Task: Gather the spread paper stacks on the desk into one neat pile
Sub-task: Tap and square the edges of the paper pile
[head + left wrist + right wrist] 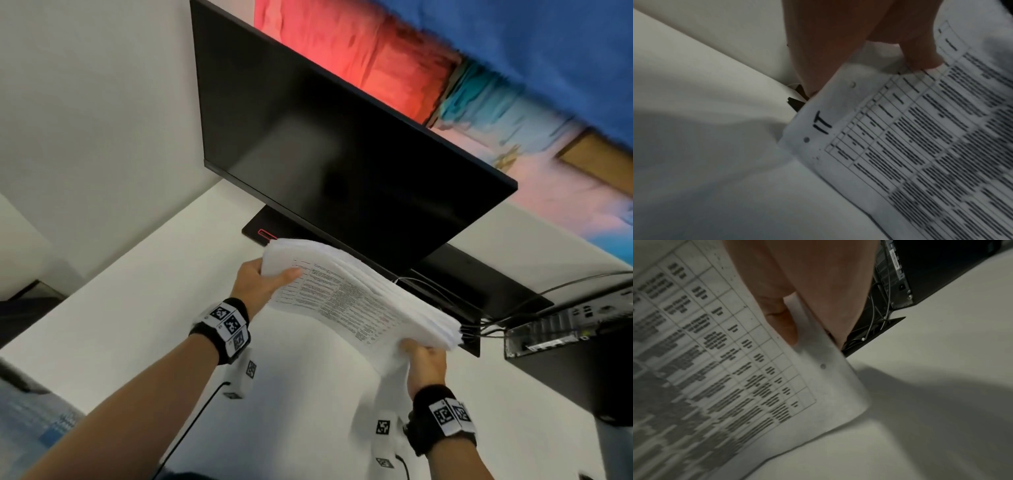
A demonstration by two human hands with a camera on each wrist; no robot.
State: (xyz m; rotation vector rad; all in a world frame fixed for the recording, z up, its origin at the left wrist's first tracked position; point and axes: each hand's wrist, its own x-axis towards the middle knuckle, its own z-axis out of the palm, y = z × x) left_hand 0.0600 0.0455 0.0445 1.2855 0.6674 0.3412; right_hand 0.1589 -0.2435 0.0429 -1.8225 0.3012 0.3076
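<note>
One pile (356,301) of paper, two hands, one monitor (325,150), one PC box (565,329), several cables (513,301). Pile held up in the air over the desk (137,308), in front of the monitor base, not touching the surface. Left hand (260,284) gripping the pile's left end, thumb on top, fingers underneath. Right hand (426,363) gripping the right end, thumb on the top sheet, fingers below. Marker bands on both wrists.

White desk, white wall to the left. Black monitor, screen dark, on a black base with a red mark. Black PC box on the right, back panel facing in, cables running to it. Blurred red and blue areas behind the monitor; cannot tell what.

Pile thick, many white sheets, edges uneven and fanned at the right end, sagging a bit in the middle. Top sheet printed with a ruled table of dense black text, unreadable. Left wrist view: handwritten mark near the sheet's corner and a punched hole (806,140). Right wrist view: another hole (823,366) by the edge.
</note>
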